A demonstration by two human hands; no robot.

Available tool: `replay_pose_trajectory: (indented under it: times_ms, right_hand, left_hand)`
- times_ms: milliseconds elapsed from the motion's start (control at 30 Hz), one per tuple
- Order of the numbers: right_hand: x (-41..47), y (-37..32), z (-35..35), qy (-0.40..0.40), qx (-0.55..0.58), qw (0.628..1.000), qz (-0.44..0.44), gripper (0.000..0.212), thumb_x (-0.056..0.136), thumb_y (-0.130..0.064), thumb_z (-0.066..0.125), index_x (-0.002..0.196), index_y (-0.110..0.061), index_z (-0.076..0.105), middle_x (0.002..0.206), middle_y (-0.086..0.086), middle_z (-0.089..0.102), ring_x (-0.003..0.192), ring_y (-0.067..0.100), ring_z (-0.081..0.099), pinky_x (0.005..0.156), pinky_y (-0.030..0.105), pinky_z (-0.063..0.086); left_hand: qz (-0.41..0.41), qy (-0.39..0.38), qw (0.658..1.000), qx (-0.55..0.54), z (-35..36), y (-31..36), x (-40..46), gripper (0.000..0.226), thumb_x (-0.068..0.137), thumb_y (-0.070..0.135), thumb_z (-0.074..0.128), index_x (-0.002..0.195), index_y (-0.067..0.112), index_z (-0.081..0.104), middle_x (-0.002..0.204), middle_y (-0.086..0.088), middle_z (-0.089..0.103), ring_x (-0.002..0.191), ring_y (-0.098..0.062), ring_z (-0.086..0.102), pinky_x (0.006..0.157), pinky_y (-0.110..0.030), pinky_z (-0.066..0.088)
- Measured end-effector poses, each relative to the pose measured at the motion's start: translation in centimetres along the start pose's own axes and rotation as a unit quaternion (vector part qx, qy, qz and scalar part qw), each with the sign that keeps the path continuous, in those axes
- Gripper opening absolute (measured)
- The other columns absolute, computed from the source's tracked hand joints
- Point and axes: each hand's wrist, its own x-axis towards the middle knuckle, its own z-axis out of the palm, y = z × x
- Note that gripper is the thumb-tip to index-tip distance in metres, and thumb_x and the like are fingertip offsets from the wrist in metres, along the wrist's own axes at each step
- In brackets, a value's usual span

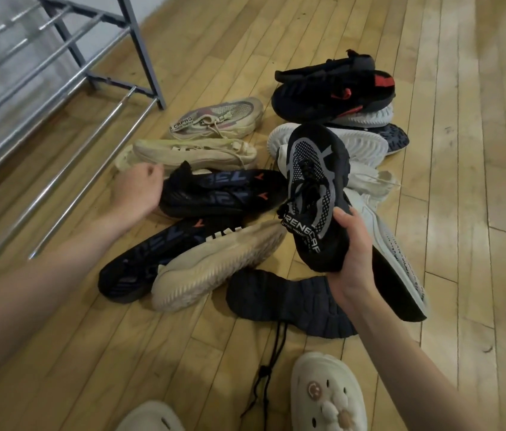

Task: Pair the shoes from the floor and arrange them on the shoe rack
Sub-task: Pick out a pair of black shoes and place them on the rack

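Note:
A heap of several shoes lies on the wooden floor. My right hand (pixel 354 247) grips the heel of a black and grey mesh shoe (pixel 314 188), held above the heap with its toe pointing away. My left hand (pixel 138 188), fingers curled and holding nothing, hovers at the heel of a black shoe with blue lettering (pixel 220 191). A similar black and blue shoe (pixel 140 262) lies nearer me, partly under an upturned beige shoe (pixel 214 265). A dark sole (pixel 289 303) lies bottom up near my feet. The metal shoe rack (pixel 59 88) stands at the upper left.
Two beige sneakers (pixel 195 154) lie close to the rack's foot. Black and red shoes (pixel 332 88) sit at the back of the heap on white soles (pixel 363 144). A pale shoe (pixel 394 244) lies under my right hand. My cream clogs (pixel 329 396) are at the bottom edge.

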Motion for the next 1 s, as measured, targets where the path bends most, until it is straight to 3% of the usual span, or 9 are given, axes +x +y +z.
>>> replay_pose_trajectory:
  times_ms: [100, 200, 300, 400, 467, 600, 733, 833, 1000]
  right_hand:
    - [-0.6, 0.2, -1.0, -0.004, 0.008, 1.0, 0.016, 0.057, 0.081, -0.032, 0.061, 0.133, -0.011, 0.053, 0.125, 0.015, 0.066, 0.118, 0.035, 0.061, 0.099, 0.053, 0.046]
    - [-1.9, 0.1, -2.6, 0.004, 0.004, 1.0, 0.03, 0.073, 0.076, -0.039, 0.069, 0.14, -0.012, 0.047, 0.129, 0.015, 0.063, 0.119, 0.033, 0.061, 0.101, 0.052, 0.048]
    - [-3.2, -0.1, -4.1, 0.035, -0.004, 0.999, 0.039, 0.097, 0.062, -0.048, 0.082, 0.143, -0.013, 0.043, 0.135, 0.016, 0.059, 0.121, 0.032, 0.06, 0.099, 0.051, 0.05]
    - [-3.9, -0.1, -5.8, 0.031, -0.021, 0.999, 0.038, 0.065, 0.08, -0.04, 0.069, 0.136, -0.012, 0.052, 0.127, 0.014, 0.065, 0.118, 0.033, 0.061, 0.095, 0.046, 0.052]
    - [-4.2, -0.3, -6.5, 0.035, -0.043, 0.998, 0.021, 0.052, 0.087, -0.034, 0.061, 0.133, -0.011, 0.054, 0.123, 0.013, 0.067, 0.116, 0.032, 0.063, 0.091, 0.043, 0.055]
    - [-4.9, -1.3, -6.7, 0.071, -0.044, 0.996, -0.021, 0.059, 0.081, -0.036, 0.061, 0.132, -0.007, 0.054, 0.122, 0.014, 0.066, 0.115, 0.031, 0.063, 0.096, 0.047, 0.051]
    - [-5.5, -2.4, -6.5, 0.07, -0.022, 0.996, -0.041, 0.059, 0.079, -0.041, 0.06, 0.125, -0.005, 0.057, 0.11, 0.009, 0.067, 0.102, 0.025, 0.063, 0.083, 0.038, 0.053]
    - [-5.7, -2.7, -5.7, 0.063, 0.002, 0.997, -0.046, 0.066, 0.077, -0.043, 0.06, 0.129, -0.002, 0.053, 0.111, 0.011, 0.067, 0.104, 0.028, 0.062, 0.086, 0.041, 0.052]
    - [-5.2, -1.8, -4.6, 0.065, -0.017, 0.997, -0.041, 0.069, 0.076, -0.043, 0.061, 0.132, -0.003, 0.053, 0.127, 0.024, 0.06, 0.12, 0.042, 0.055, 0.098, 0.054, 0.045]
  left_hand:
    - [0.308, 0.109, 0.944, 0.046, -0.3, 2.6, -5.4, 0.03, 0.095, 0.026, 0.049, 0.109, 0.003, 0.064, 0.108, -0.015, 0.062, 0.103, -0.03, 0.057, 0.089, -0.038, 0.046]
    - [0.576, -0.048, 0.812, 0.083, 1.5, 4.1, -11.5, 0.041, 0.088, 0.039, 0.06, 0.11, 0.006, 0.065, 0.107, -0.011, 0.066, 0.099, -0.025, 0.061, 0.087, -0.035, 0.05]
    - [0.624, -0.189, 0.716, 0.252, 5.4, 3.5, -14.6, 0.085, 0.072, 0.066, 0.063, 0.134, 0.009, 0.051, 0.131, -0.015, 0.056, 0.121, -0.029, 0.053, 0.101, -0.038, 0.044]
    - [0.594, -0.242, 0.668, 0.378, 7.8, 3.3, -15.7, 0.105, 0.074, 0.06, 0.066, 0.152, 0.01, 0.017, 0.151, -0.025, 0.031, 0.137, -0.038, 0.034, 0.114, -0.044, 0.027]
    - [0.584, -0.234, 0.68, 0.378, 8.3, 3.7, -15.6, 0.092, 0.084, 0.047, 0.063, 0.153, 0.012, 0.012, 0.152, -0.023, 0.029, 0.138, -0.037, 0.031, 0.115, -0.044, 0.024]
    - [0.47, -0.383, 0.779, 0.162, 6.3, 4.9, -14.4, 0.079, 0.075, 0.042, 0.069, 0.145, 0.022, 0.038, 0.133, 0.0, 0.051, 0.123, -0.015, 0.049, 0.103, -0.028, 0.042]
    - [0.154, -0.532, 0.825, -0.116, 2.4, 6.1, -13.2, 0.041, 0.067, 0.04, 0.079, 0.104, 0.024, 0.072, 0.096, 0.006, 0.074, 0.088, -0.008, 0.069, 0.078, -0.023, 0.056]
    - [-0.037, -0.495, 0.825, -0.27, 1.2, 4.7, -12.0, 0.045, 0.048, 0.046, 0.082, 0.083, 0.018, 0.077, 0.084, -0.009, 0.076, 0.074, -0.02, 0.072, 0.071, -0.031, 0.057]
    - [-0.093, -0.457, 0.828, -0.312, -0.2, 2.5, -11.6, 0.072, 0.037, 0.051, 0.081, 0.096, 0.01, 0.074, 0.102, -0.02, 0.072, 0.09, -0.031, 0.068, 0.088, -0.043, 0.05]
